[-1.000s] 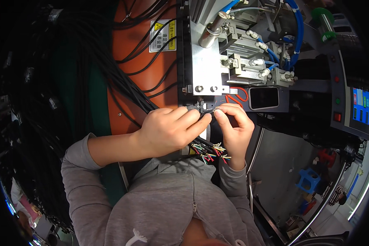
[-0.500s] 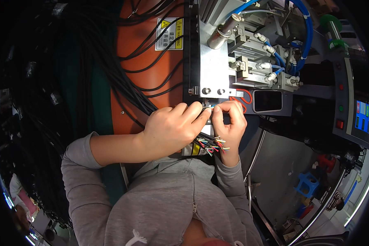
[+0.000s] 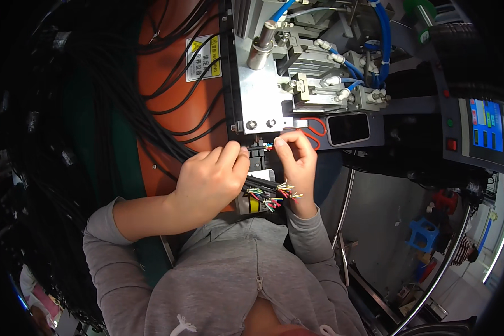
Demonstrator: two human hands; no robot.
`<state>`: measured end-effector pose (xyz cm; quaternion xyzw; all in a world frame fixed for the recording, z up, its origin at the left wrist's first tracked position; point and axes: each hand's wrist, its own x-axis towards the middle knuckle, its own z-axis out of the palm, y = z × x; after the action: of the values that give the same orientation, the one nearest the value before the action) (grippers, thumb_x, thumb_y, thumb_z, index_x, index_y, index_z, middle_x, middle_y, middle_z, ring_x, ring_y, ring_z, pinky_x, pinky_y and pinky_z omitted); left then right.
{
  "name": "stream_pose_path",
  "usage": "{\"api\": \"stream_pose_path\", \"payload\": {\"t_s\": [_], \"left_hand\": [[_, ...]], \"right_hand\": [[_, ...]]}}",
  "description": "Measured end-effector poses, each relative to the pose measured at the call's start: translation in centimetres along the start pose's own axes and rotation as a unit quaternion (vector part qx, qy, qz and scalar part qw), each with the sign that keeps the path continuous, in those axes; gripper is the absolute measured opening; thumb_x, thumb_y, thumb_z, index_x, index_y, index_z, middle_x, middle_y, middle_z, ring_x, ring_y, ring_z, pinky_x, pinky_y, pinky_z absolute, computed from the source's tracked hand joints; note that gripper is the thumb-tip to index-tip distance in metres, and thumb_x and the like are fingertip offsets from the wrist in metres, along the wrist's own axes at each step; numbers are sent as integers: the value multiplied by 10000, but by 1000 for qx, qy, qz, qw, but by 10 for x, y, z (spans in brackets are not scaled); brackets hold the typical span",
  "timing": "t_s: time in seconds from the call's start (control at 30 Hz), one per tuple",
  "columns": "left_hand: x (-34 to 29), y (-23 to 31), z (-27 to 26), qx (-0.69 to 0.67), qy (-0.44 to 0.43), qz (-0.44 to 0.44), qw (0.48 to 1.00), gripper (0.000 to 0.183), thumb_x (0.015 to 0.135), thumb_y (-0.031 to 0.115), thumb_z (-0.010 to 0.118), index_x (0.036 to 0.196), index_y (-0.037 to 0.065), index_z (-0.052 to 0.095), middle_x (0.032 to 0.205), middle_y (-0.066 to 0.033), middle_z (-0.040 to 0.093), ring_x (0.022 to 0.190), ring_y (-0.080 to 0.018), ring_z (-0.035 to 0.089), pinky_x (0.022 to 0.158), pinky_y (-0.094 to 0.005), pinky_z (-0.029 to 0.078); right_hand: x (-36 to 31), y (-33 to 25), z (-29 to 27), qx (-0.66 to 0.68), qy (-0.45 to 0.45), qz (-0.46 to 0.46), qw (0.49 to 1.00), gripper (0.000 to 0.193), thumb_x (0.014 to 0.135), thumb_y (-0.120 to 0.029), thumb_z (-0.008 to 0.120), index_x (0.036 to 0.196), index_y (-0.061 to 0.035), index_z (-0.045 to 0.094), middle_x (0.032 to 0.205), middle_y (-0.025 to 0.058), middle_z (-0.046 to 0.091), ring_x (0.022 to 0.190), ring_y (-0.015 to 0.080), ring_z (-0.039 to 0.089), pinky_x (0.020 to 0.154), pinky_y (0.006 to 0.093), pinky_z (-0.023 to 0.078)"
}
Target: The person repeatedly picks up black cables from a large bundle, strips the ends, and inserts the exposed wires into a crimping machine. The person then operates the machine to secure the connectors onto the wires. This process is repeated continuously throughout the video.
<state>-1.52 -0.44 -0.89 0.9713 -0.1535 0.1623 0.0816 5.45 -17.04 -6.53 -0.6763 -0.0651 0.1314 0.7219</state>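
Observation:
A black cable lies across a small black fixture at the front of the machine, with short coloured wires at its right end. My left hand is closed, thumb and forefinger on the cable's left part. My right hand pinches at the tips of the coloured wires. Below and between my hands, several black cables end in fanned bare wires of red, yellow, green and white. Their run is partly hidden behind my left hand.
Metal pneumatic cylinders with blue hoses stand behind. Red-handled scissors and a phone lie right. A control screen is far right. Long black cables run over the orange surface; a blue stool stands on the floor.
The view has shifted, moving the machine left in the picture. My hands have moved slightly apart, so the cable and its coloured wires on the fixture now show between them.

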Motion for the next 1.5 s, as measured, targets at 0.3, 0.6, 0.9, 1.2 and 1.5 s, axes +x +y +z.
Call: {"api": "stream_pose_path", "payload": {"t_s": [0.3,0.6,0.9,1.2,1.5], "left_hand": [[7,-13,-3,-86,6,32,996,219,752,156,669,928,28,649,701,-22,482,580,-134,544,500,-270,423],[17,-11,-8,-190,126,95,969,362,772,268,683,1006,-6,652,796,-89,613,628,-204,582,502,-311,424],[12,-10,-7,-236,121,42,963,223,775,196,673,867,-3,631,703,-84,560,564,-224,555,476,-325,417],[9,-6,-7,-215,85,8,973,150,727,126,700,792,40,596,686,-60,467,535,-201,517,440,-322,391],[6,-4,6,-132,120,62,982,269,687,114,625,944,48,669,706,6,501,578,-104,515,441,-242,373]], "right_hand": [[1,-19,-27,8,-147,-192,970,223,641,26,776,847,22,690,828,113,680,782,200,625,712,288,484],[-7,-29,-20,79,-161,-112,977,155,749,78,696,891,26,661,901,99,630,799,141,597,706,254,476],[-8,-33,14,-19,-74,-241,968,130,734,26,725,853,14,673,826,94,651,799,169,618,725,271,484],[-7,-48,16,-240,16,-384,892,188,643,10,784,769,-22,649,717,78,625,678,229,581,629,313,472],[-7,-47,-17,-51,-119,-3,992,91,788,-25,701,808,16,622,769,55,597,698,109,551,635,253,441]]}}
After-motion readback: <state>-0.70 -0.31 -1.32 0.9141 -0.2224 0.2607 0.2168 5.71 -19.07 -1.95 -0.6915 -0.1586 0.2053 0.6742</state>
